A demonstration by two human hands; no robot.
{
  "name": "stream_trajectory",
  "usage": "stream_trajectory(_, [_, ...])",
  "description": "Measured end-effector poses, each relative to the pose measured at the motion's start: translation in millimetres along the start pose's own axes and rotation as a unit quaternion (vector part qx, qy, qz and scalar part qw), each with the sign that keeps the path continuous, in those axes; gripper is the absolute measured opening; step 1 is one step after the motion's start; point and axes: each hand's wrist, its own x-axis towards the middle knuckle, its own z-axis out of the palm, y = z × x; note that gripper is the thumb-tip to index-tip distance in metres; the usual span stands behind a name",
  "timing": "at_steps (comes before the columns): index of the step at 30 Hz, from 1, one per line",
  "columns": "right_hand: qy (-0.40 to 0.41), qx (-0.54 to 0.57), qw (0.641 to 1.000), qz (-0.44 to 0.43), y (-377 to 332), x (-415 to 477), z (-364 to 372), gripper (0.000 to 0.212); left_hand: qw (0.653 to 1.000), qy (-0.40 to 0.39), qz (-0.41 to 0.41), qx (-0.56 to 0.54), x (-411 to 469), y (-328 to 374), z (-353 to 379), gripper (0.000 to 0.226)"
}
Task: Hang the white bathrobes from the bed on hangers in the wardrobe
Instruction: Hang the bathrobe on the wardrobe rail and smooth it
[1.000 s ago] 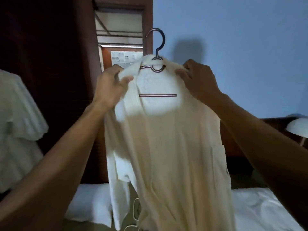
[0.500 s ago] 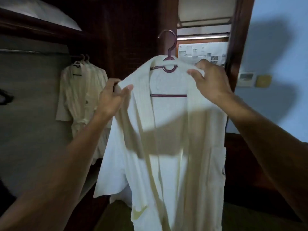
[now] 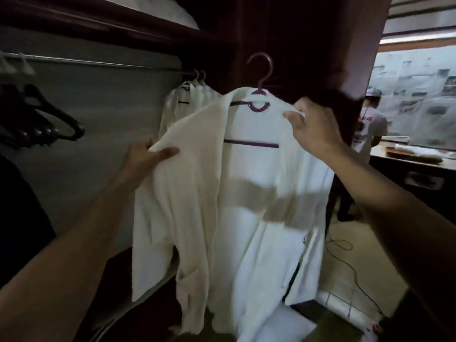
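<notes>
Two hands on the bathrobe point(image 3: 246, 193), centre frame on its purple hanger point(image 3: 259, 108): left hand point(image 3: 145, 159) pinches one shoulder, right hand point(image 3: 313, 129) grips the other. Since a second ago I've swung round to the wardrobe point(image 3: 283, 33); rail point(image 3: 98, 63) now upper left, hanger not yet on it. Hooking comes next, I judge.

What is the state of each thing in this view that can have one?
bathrobe: on the purple hanger, front open, held up.
purple hanger: loaded, hook not on the rail.
rail: holds other bathrobes at its right end.
dark hangers: bare.
left hand: pinches the bathrobe's shoulder.
right hand: grips the other shoulder.
</notes>
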Motion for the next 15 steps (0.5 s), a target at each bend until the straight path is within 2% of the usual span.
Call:
stream_trajectory(3, [-0.006, 0.034, 0.999, -0.015, 2, 35, 37, 0.030, 0.998, 0.061, 0.006, -0.001, 31, -15, -11, 0.035])
stream_trajectory(5, [-0.008, 0.050, 0.998, -0.024, 1, 57, 62, 0.029, 0.994, 0.097, 0.009, 0.056, 49, -28, -9, 0.036])
stream_trajectory(6, [-0.008, 0.052, 0.998, -0.031, 0, 67, 74, 0.028, 0.991, 0.101, 0.011, 0.084, 57, -33, -6, 0.035])
stream_trajectory(8, [-0.009, 0.048, 0.998, -0.044, -4, 88, 102, 0.022, 0.987, 0.098, 0.025, 0.123, 78, -43, 3, 0.050])
stream_trajectory(11, [-0.023, 0.051, 0.997, -0.049, -7, 115, 148, 0.019, 0.992, 0.078, 0.021, 0.097, 115, -57, 12, 0.070])
stream_trajectory(13, [-0.027, 0.075, 0.995, -0.066, -7, 133, 182, 0.018, 0.996, 0.070, 0.000, 0.064, 144, -74, 15, 0.067])
stream_trajectory(15, [-0.023, 0.088, 0.993, -0.078, -5, 151, 215, 0.020, 0.995, 0.072, 0.001, 0.063, 177, -96, 14, 0.053])
